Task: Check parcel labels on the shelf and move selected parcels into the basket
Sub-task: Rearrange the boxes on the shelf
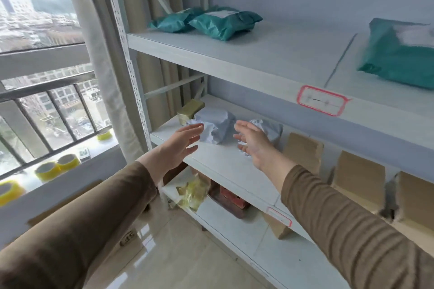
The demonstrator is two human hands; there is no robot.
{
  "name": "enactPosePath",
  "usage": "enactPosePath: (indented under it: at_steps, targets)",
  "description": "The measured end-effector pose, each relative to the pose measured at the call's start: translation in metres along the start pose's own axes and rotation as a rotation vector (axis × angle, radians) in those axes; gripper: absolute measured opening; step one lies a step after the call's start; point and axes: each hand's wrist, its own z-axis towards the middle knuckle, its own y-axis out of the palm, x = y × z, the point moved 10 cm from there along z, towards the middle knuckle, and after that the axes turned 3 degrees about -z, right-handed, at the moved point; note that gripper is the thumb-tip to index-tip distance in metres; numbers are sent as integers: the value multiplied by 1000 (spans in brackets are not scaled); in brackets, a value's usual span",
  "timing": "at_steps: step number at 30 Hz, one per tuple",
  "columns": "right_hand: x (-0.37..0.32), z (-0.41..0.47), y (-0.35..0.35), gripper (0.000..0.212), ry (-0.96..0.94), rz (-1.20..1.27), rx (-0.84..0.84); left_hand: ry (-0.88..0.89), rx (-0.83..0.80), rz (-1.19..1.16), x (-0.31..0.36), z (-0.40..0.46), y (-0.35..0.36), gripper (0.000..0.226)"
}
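Note:
A white metal shelf fills the right of the view. On its middle level lie two grey-white soft parcels: one between my hands, the other partly behind my right hand. My left hand is open with fingers spread, just left of the first parcel and touching nothing. Open as well, my right hand sits just right of that parcel, in front of the second. Teal parcels lie on the upper level, with a larger teal parcel at right. No basket is in view.
Brown cardboard boxes stand along the middle level to the right, and an olive box sits at its back left. The lower level holds a yellow bag and a red box. Yellow tape rolls lie on the window sill at left.

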Motion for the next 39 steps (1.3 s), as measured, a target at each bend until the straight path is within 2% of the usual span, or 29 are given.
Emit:
enactPosePath:
  at_steps: [3, 7, 11, 15, 19, 25, 33, 39]
  targets:
    - [-3, 39, 64, 27, 25, 60, 14, -14, -20, 23, 7, 32, -62, 44]
    - [0, 82, 136, 35, 68, 126, 44, -46, -33, 39, 12, 72, -140, 42]
    - [7, 112, 177, 24, 124, 176, 71, -68, -45, 39, 16, 112, -193, 43]
    - [15, 150, 198, 45, 139, 200, 122, -89, -59, 28, 13, 160, -223, 46]
    - [23, 200, 213, 57, 169, 259, 180, -109, -66, 34, 8, 216, -235, 55]
    - [32, 283, 224, 47, 249, 392, 270, -163, -103, 57, 3, 306, -227, 70]
    - [70, 373, 228, 30, 321, 337, 388, -293, -143, 132, -28, 391, -221, 69]
    - [85, 388, 231, 40, 415, 345, 464, -361, -206, 181, -39, 427, -214, 65]
